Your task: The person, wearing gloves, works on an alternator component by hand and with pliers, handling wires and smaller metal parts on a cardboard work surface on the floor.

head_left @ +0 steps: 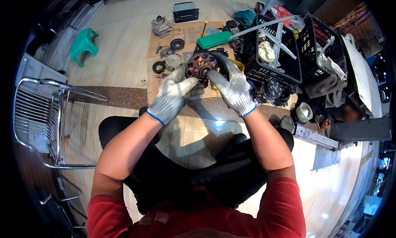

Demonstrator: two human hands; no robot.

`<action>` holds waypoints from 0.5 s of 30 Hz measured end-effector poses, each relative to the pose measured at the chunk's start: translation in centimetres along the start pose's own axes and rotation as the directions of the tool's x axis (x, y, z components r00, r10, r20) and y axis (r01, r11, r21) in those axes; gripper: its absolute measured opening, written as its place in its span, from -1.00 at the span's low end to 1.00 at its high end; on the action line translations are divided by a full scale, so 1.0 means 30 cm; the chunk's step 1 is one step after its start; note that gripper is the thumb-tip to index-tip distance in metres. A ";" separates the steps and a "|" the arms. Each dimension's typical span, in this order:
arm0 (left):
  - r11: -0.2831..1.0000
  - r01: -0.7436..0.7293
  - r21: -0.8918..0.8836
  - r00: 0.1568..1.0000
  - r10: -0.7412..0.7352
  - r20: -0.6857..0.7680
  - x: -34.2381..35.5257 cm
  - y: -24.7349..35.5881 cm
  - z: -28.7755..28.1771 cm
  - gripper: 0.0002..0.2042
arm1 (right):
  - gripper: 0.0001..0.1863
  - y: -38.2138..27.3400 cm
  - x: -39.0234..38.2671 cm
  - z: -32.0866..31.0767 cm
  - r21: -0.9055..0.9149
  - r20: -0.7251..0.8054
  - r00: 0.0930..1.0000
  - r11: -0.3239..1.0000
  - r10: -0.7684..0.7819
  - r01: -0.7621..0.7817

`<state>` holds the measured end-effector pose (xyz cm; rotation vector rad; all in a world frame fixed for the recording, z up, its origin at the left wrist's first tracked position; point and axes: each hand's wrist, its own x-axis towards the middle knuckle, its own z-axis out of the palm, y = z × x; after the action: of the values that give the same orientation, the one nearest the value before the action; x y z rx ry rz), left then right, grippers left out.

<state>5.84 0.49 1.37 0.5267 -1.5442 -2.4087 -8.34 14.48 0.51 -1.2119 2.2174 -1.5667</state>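
Both my hands wear grey-white work gloves with blue cuffs. Between them, above the cardboard sheet [153, 87], is a round motor part with copper windings [201, 64] and a shaft at its centre. My left hand [175, 88] grips its left and lower side, with fingers curled beneath. On the other side, my right hand [233, 86] holds it, thumb by the central shaft and fingers around the far edge. Beyond the part lies a green plastic piece [214, 39]. A pale metal ring housing [172, 62] and black rings [177, 44] lie left of it.
Black plastic crates [274, 67] full of parts stand at the right, with a loose white fan wheel [304, 113] nearby. Toward the back are a metal housing [161, 25] and stacked black trays [185, 12]. A green stool [83, 46] and a chrome chair [39, 114] stand left.
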 end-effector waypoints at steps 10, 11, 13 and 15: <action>0.994 0.003 -0.109 0.999 0.002 0.043 -0.002 -0.020 -0.020 -0.61 | -0.34 -0.015 0.010 0.013 0.305 0.146 0.976 0.931 0.160 -0.199; 0.992 0.010 -0.125 0.999 -0.004 0.052 -0.005 -0.018 -0.020 -0.61 | -0.36 0.009 0.011 0.018 0.397 0.158 0.976 0.895 0.151 -0.203; 0.988 0.032 -0.150 0.996 -0.018 0.092 -0.009 -0.014 -0.020 -0.60 | -0.45 0.033 0.012 0.028 0.568 0.181 0.968 0.786 0.172 -0.246; 0.977 0.060 -0.202 0.992 -0.037 0.118 -0.012 -0.021 -0.028 -0.58 | -0.48 0.068 -0.001 0.056 0.611 0.096 0.994 0.792 -0.048 -0.021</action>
<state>6.52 0.20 0.55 0.3958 -1.3154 -2.6383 -8.45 13.53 -1.96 -1.0633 1.4333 -1.9503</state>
